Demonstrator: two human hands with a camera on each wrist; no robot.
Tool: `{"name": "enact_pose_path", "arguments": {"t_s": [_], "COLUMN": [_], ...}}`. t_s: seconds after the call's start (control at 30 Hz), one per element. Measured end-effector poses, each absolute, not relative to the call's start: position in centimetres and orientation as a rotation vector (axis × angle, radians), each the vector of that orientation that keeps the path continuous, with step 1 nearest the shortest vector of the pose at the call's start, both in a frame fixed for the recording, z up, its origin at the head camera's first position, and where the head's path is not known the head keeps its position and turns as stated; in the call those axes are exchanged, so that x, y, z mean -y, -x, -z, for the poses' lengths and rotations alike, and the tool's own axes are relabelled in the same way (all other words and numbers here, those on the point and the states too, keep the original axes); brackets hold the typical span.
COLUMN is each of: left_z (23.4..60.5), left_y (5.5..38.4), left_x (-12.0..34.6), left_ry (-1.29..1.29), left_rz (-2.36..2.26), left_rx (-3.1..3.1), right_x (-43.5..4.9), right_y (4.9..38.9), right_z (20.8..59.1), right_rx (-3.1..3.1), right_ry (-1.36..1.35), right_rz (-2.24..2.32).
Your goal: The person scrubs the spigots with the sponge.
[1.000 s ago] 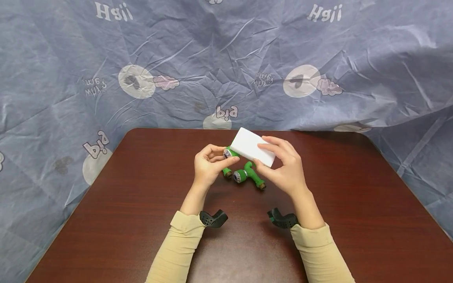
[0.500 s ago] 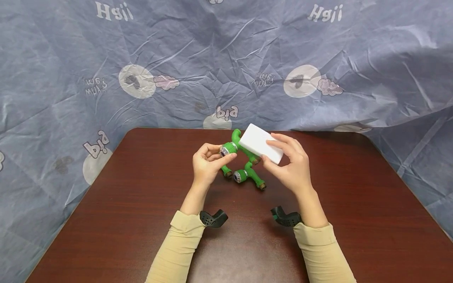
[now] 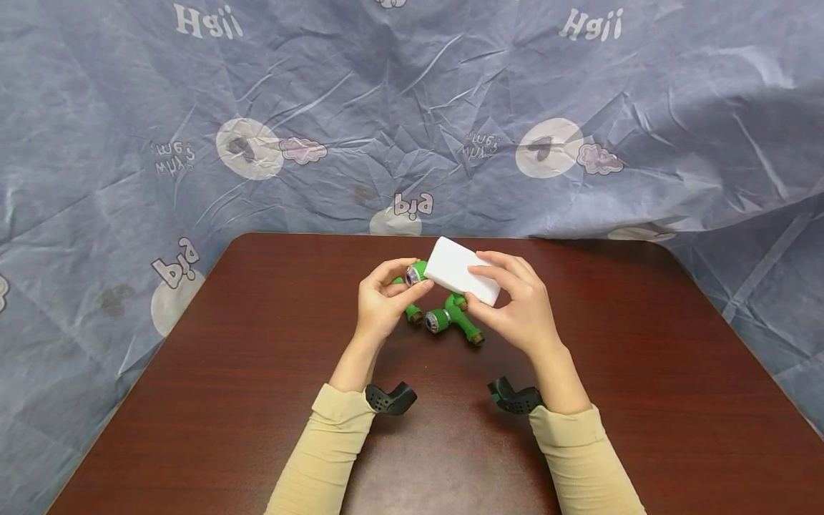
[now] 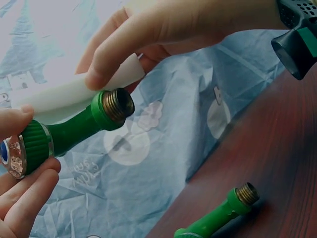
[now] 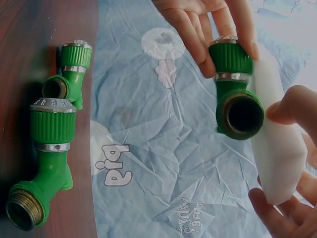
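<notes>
My left hand pinches a green tap by its ribbed knob, thumb on one side and fingers on the other. The tap is held up above the table, its brass threaded end pointing away from the knob. In my right hand is a white sponge block, gripped between thumb and fingers. The sponge lies along the tap's side and hides most of its body in the head view. From the right wrist view, the tap's dark round opening faces the camera beside the sponge.
Two more green taps lie on the dark red wooden table below the hands: one tap nearer the middle, another tap partly behind the left hand. A patterned blue cloth hangs behind the table's far edge.
My right hand moved the sponge up and right, uncovering the tap, then back down and left over it. The left hand kept its hold on the knob and tilted the tap slightly.
</notes>
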State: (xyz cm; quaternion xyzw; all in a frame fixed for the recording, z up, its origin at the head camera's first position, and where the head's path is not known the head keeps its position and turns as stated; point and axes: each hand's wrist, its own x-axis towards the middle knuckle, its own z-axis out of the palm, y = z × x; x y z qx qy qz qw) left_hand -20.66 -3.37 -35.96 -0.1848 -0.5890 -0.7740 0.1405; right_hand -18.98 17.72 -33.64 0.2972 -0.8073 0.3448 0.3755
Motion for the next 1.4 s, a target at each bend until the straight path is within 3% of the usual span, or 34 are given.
{"name": "enact_pose_path", "arguments": {"t_s": [0.37, 1.03, 1.4], "left_z": [34.1, 34.0, 34.2], "left_y": [18.9, 18.7, 18.5], "left_x": [3.3, 3.2, 2.5], "left_ry": [0.475, 0.298, 0.353], "left_rz": [2.133, 1.801, 1.8], "left_rx": [1.874, 1.793, 1.756], "right_x": [-17.9, -17.7, -16.8], "right_y": [19.1, 19.0, 18.9], "right_z": [33.8, 33.8, 33.9], "right_rx": [2.072, 2.104, 2.064], "right_ry": [-0.686, -0.682, -0.646], "right_rz": [-0.853, -0.769, -0.65]}}
